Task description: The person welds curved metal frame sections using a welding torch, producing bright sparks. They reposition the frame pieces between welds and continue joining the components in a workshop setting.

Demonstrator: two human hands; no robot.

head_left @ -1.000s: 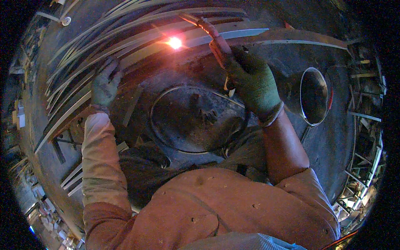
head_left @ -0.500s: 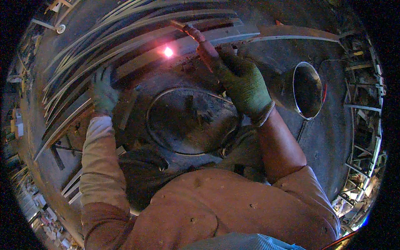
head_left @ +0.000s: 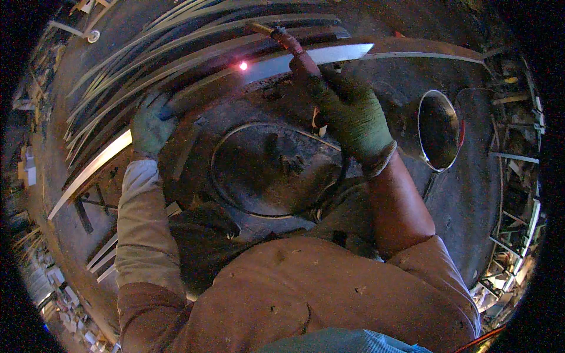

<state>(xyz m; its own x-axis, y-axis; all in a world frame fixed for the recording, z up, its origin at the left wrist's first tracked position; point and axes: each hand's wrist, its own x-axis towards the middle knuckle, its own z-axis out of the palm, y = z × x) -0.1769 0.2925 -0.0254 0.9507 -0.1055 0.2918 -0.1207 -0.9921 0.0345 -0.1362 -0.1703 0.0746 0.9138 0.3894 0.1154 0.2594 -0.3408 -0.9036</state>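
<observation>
Our right grip [head_left: 356,117] clasps the welding torch [head_left: 303,63] over the metal bar [head_left: 338,54] running leftward to our left grip [head_left: 152,126], its closure unclear.

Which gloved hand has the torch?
The right hand: its grip is around the torch handle. The left hand has no tool visible and lies over a bright curved metal strip.
</observation>
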